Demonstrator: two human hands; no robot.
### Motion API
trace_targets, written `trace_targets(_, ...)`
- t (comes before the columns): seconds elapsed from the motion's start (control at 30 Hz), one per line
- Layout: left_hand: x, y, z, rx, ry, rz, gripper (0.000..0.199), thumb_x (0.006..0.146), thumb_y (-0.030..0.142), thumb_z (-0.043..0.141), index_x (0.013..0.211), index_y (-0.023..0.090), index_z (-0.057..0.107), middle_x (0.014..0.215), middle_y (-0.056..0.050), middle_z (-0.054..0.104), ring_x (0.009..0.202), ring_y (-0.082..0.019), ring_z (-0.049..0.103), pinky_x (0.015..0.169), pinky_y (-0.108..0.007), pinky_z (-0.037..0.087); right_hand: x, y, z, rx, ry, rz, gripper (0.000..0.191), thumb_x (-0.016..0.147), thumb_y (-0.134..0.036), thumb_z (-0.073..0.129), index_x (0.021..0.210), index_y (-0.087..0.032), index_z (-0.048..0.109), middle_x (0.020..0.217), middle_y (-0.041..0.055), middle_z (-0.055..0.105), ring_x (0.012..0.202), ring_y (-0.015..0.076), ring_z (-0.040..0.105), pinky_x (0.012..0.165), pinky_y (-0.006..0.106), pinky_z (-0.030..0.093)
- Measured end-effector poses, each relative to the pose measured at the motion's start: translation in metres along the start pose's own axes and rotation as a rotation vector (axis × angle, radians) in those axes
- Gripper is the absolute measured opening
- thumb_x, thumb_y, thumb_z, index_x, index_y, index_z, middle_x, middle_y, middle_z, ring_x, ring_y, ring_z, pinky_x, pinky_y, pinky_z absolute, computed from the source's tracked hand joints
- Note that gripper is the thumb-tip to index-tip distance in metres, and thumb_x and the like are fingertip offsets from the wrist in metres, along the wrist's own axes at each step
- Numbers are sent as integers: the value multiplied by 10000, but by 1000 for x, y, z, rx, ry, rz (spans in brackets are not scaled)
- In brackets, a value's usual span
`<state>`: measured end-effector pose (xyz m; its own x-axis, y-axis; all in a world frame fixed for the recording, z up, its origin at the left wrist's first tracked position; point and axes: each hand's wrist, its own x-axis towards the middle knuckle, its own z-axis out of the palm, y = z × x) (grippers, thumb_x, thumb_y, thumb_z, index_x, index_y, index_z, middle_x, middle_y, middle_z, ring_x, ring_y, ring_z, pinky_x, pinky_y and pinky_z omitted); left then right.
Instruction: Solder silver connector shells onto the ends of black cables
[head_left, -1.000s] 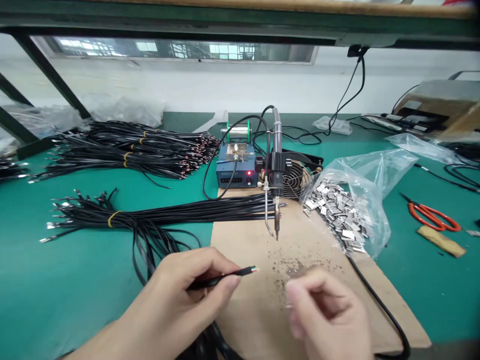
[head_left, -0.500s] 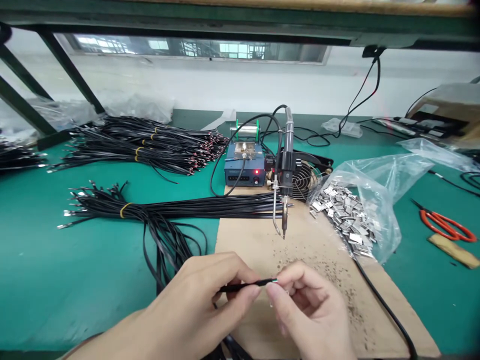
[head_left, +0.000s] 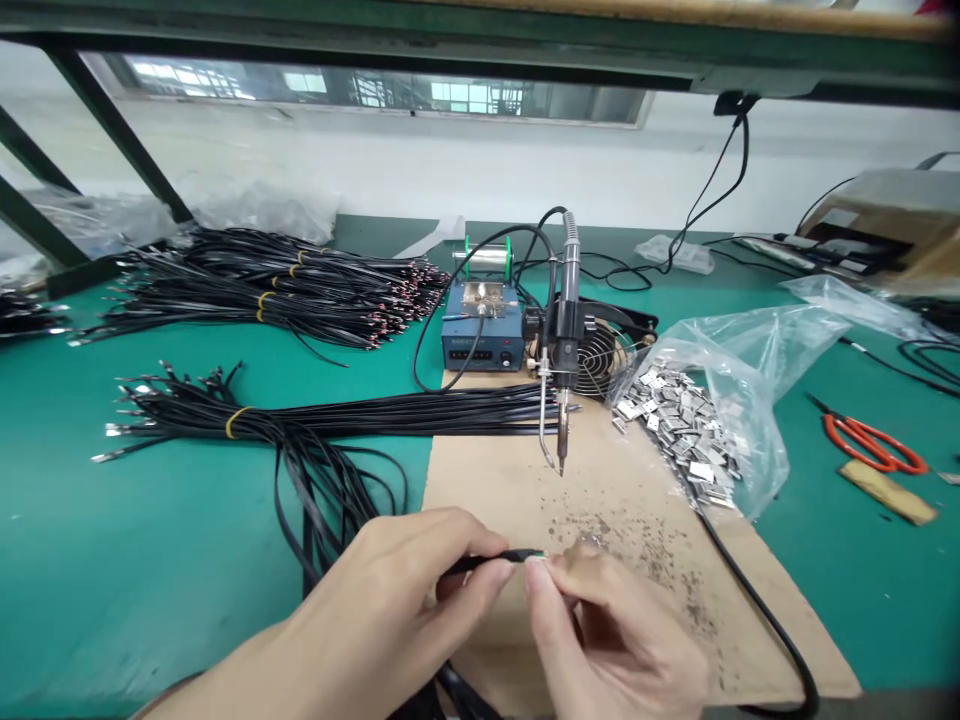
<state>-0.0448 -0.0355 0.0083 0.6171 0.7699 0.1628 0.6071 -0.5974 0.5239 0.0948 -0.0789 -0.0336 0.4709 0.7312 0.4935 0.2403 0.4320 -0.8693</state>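
Observation:
Between thumb and index finger, my left hand pinches a black cable near its end. The thumb and index finger of my right hand close on the tip of that cable, where a little green and white shows. Any small part inside the right fingers is hidden. Both hands are over the cardboard sheet, in front of the upright soldering iron, whose tip points down. Left of it, a bundle of black cables with a yellow tie hangs down behind my left hand.
Behind stand a blue control box and a solder spool. A clear bag of metal connector shells lies right, with orange-handled scissors beyond. More tied cables lie back left.
The whole view has shifted slightly left. My right fingers have closed further around the cable's tip, and the other fingers have curled in. The red light on the blue box looks dimmer.

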Motion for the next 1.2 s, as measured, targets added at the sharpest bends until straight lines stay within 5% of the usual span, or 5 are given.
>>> trace_targets(0.13,0,-2,-4,68,149,43,128,844,146,516,804,179,633,559,39,610,464,-76,557,451,-153,382,9,3,-25,129,68,118,223,708,-30,623,631,-238,598,464,-59,498,397,95,461,395,182,351)
trace_targets(0.33,-3,1,-2,46,256,159,95,850,140,528,886,195,597,591,58,600,450,-62,549,438,-145,382,12,4,-27,18,-296,351,80,686,-174,678,610,-197,676,458,-30,494,408,104,458,386,183,370)
trace_targets(0.57,-4,4,1,130,310,298,103,922,165,444,891,187,540,590,59,572,466,-78,564,442,-181,380,9,-9,-9,94,-174,495,56,630,-207,668,579,-203,690,449,-38,468,413,89,412,401,191,329)
trace_targets(1.03,-6,3,3,94,199,203,93,915,183,447,929,230,526,681,52,655,569,-110,643,497,-189,428,10,-14,-6,206,-111,647,37,576,-199,686,549,-206,661,448,-62,453,396,58,346,382,184,257)
trace_targets(1.2,-4,3,-3,-38,35,93,193,927,189,414,859,218,592,660,54,663,548,-90,612,514,-171,411,12,-13,-7,179,-139,596,71,591,-185,669,598,-231,722,460,-57,452,426,66,392,419,178,305)
